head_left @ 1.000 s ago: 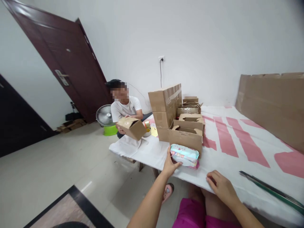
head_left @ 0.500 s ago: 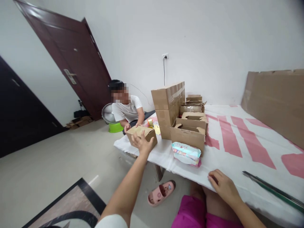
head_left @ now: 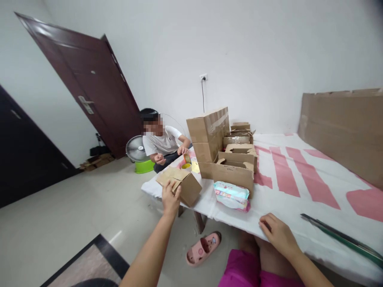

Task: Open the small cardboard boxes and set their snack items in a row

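The R hand (head_left: 279, 235) is kept at the edge of the white cloth w/ pink stripes (head_left: 299, 207), in the same pos. as 1 sec ago; its fingers are loosely bent and nothing is seen held in it. To its R, a long thin dark-and-green tool (head_left: 341, 239) is laid on the cloth.

The main change is at the L hand (head_left: 171, 201). Half a sec ago its fingers were spread against the brown cardboard box (head_left: 191, 190), which was held by the co-worker too. Now the box's top edge is gripped by the L hand only, and the box is tilted; whether its bottom is supported by the cloth cannot be told. So the handover seems to be completed.

To the R of the L hand, the light-blue soft plastic pack (head_left: 231, 196), which was touched 1 sec ago, is left just before the open-topped brown cartons (head_left: 237, 171).

Beyond the L hand, the co-worker's hands (head_left: 160, 159) are now off the box, near a round yellow-and-white roll (head_left: 186, 166), prob. tape.
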Demonstrator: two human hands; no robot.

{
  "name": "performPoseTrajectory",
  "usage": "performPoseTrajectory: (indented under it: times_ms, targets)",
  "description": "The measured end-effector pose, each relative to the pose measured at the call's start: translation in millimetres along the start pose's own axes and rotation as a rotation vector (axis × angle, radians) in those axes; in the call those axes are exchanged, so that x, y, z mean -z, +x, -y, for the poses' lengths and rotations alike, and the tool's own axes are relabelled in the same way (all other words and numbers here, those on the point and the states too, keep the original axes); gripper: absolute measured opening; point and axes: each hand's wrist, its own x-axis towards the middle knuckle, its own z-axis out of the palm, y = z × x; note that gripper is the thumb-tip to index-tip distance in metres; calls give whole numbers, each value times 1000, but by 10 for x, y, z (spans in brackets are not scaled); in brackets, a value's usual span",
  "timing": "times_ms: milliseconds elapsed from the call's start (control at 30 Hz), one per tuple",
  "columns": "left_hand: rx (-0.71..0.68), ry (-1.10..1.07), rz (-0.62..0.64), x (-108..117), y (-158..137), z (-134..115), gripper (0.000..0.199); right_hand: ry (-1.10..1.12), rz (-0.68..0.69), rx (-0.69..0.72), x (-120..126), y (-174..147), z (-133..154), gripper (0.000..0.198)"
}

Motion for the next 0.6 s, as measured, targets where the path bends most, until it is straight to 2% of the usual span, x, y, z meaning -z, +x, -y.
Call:
performPoseTrajectory:
  times_ms: [100, 233, 433, 533, 600]
  targets:
    - [-34, -71, -28, 174, -162, -144, 39, 20, -19, -3, 11, 2, 29, 23]
    - [-74, -129, -23, 373, -434, -494, 42, 61, -31, -20, 25, -3, 56, 22]
    - [-241, -192, 100, 522, -908, -1098, 31, 146, -43, -33, 40, -7, 37, 21]
    - [-319, -191, 172, 430, -1242, -1336, 32, 215, -76, -23, 40, -102, 159, 34]
    - [-383, -154, 222, 337, -1500, -1487, 35, 297, -86, 17, 6, -221, 314, 62]
